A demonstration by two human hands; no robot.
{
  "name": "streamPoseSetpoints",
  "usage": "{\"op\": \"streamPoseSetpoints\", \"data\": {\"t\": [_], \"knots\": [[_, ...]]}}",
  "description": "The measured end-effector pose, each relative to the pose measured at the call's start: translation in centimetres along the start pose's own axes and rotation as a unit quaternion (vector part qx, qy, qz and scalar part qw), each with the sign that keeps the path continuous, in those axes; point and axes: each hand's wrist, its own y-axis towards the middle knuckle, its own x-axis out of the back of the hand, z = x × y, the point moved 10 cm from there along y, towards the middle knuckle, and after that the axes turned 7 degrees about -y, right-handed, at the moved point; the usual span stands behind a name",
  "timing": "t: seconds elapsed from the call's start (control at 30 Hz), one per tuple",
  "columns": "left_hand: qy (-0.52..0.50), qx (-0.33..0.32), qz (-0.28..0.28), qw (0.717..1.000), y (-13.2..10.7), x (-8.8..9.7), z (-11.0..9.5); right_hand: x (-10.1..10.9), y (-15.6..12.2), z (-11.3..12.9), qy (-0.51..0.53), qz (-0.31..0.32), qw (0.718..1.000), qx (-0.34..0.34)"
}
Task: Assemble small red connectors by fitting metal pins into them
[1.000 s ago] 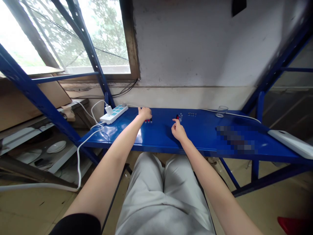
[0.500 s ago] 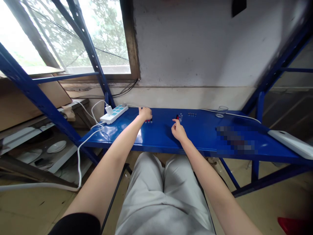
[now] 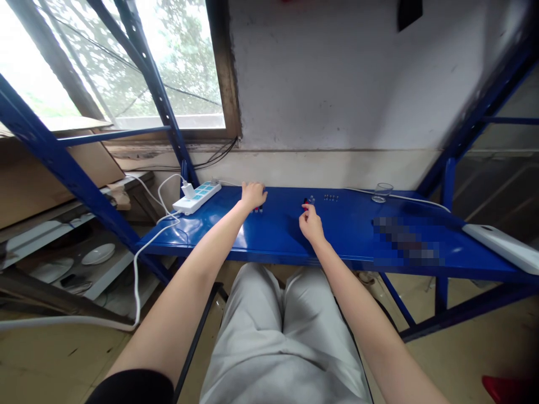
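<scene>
- The left hand [image 3: 254, 195] lies palm down near the back of the blue tabletop [image 3: 273, 238], its grip loosely spread. Its fingers cover a small cluster of red-and-dark pieces [image 3: 256, 209], which peep out at the near edge of the palm.
- The right hand [image 3: 310, 221] rests on the tabletop well to the right of it, fingers curled and the fingertips at a small red piece [image 3: 305, 201] — too small to tell whether the grip pinches it.
- A tiny clear piece [image 3: 311, 198] sits just beside the red one, and a short row of dark studs [image 3: 330, 197] lies further right.
- A glass cup [image 3: 382, 191] stands near the back wall, and a white power strip [image 3: 197, 196] lies at the tabletop's left end.
</scene>
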Motion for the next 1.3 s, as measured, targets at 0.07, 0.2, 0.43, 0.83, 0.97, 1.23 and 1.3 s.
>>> {"op": "streamPoseSetpoints", "data": {"t": [0.07,0.2,0.43,0.83,0.97,1.23,1.3], "knots": [[-0.020,-0.044,-0.016,0.999,-0.2,0.3,-2.0,1.0,0.1,-0.6,0.014,-0.050,0.998,-0.020],[-0.050,-0.136,0.022,0.989,-1.2,-1.2,-6.8,2.8,-0.1,-1.7,0.036,-0.133,0.988,-0.070],[-0.053,-0.119,0.100,0.986,-2.5,-7.1,-10.1,4.7,-0.8,-2.7,0.110,-0.212,0.964,-0.119],[-0.069,-0.080,0.088,0.991,-1.6,-11.2,-12.0,4.8,-0.6,-3.7,0.106,-0.214,0.961,-0.139],[-0.066,-0.066,0.097,0.991,-1.2,-11.8,-11.9,4.5,-0.4,-3.7,0.080,-0.200,0.966,-0.143],[-0.047,-0.118,-0.009,0.992,-1.3,-8.8,-13.0,4.7,-0.6,-3.2,0.095,-0.199,0.965,-0.142],[-0.054,-0.118,-0.015,0.991,-1.3,-8.3,-12.7,4.6,-0.5,-3.1,0.092,-0.193,0.967,-0.141]]}}
